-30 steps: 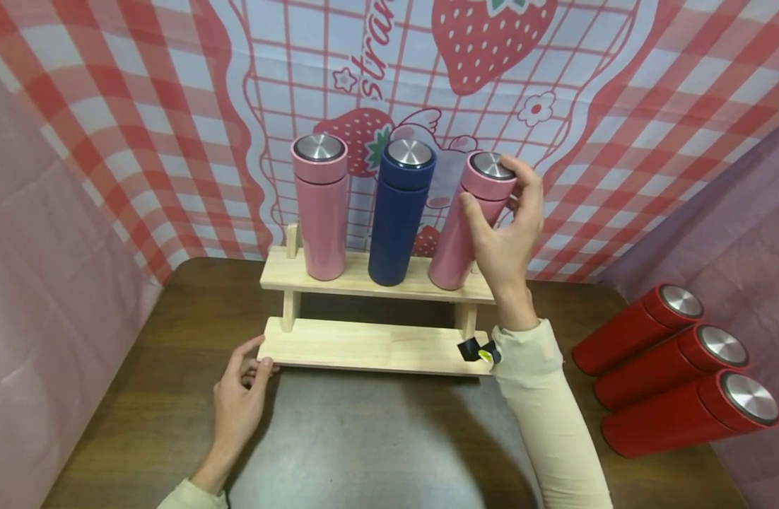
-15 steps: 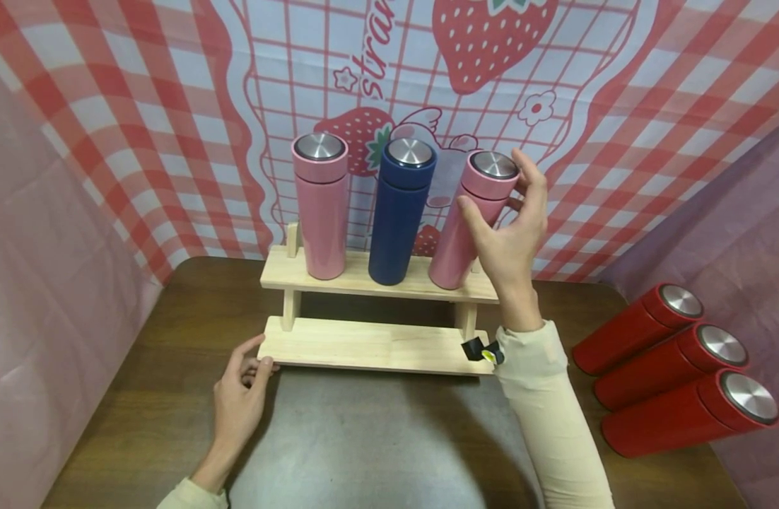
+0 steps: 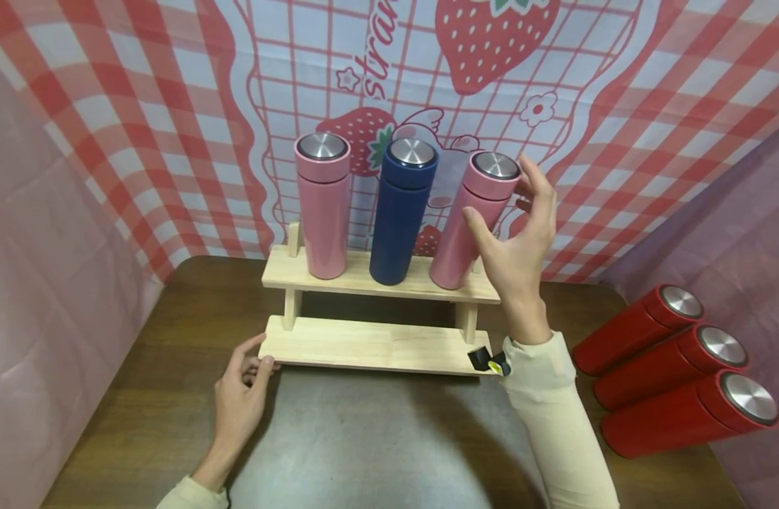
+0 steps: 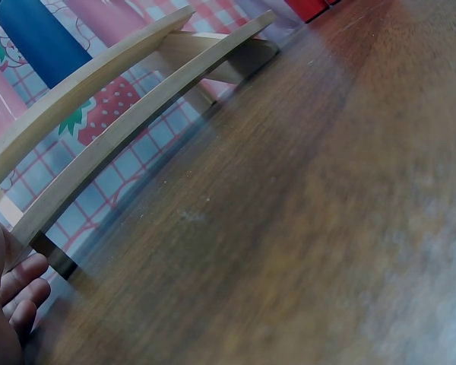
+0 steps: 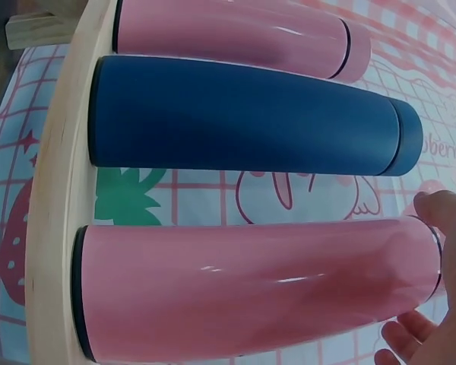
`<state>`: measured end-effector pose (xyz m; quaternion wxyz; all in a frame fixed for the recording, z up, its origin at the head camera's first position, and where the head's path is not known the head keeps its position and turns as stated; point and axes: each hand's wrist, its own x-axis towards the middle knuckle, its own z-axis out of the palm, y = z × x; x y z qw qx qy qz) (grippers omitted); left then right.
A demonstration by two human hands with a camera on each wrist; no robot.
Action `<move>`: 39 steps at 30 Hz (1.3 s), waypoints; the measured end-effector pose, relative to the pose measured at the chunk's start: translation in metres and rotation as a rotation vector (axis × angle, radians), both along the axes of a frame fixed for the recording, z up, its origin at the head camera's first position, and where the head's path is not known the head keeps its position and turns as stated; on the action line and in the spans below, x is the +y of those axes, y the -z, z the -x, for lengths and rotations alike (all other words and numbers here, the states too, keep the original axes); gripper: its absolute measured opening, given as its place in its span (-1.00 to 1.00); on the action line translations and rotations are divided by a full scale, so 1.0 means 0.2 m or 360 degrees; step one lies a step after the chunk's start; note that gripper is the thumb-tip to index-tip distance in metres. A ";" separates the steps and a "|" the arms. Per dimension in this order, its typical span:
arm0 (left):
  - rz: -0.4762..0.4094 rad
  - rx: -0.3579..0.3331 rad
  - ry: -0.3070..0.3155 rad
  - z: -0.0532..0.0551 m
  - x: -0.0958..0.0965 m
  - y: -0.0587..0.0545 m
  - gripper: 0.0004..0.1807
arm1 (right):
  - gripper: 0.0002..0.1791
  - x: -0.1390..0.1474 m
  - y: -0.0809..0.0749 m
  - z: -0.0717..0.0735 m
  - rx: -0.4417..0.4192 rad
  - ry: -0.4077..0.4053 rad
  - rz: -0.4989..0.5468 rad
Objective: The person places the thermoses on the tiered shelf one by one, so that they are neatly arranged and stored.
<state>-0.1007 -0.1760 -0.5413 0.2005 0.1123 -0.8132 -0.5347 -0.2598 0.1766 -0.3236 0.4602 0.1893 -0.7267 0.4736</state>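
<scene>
At the right of the upper shelf in the head view stands a pink thermos bottle with a steel-topped lid. My right hand is spread loosely around its upper part, thumb in front and fingertips off its right side. In the right wrist view the thumb and fingers lie on opposite sides of this bottle's lid end. A blue thermos bottle and another pink thermos bottle stand to the left on the same shelf. My left hand pinches the left end of the two-tier wooden rack's lower shelf.
Three red thermos bottles stand in a row on the right of the brown table. Behind the rack hangs a checked strawberry cloth. Lilac curtains close off the sides.
My right hand has loosened from the right pink bottle's lid, its fingers drawing off to the right and its thumb sliding lower. The bottle stays on the shelf. My left hand has not moved.
</scene>
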 end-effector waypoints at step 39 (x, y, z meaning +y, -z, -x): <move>-0.0010 -0.0036 -0.0010 0.00 0.01 -0.01 -0.58 | -0.01 0.17 0.21 -0.46 0.0144 0.0140 -0.0261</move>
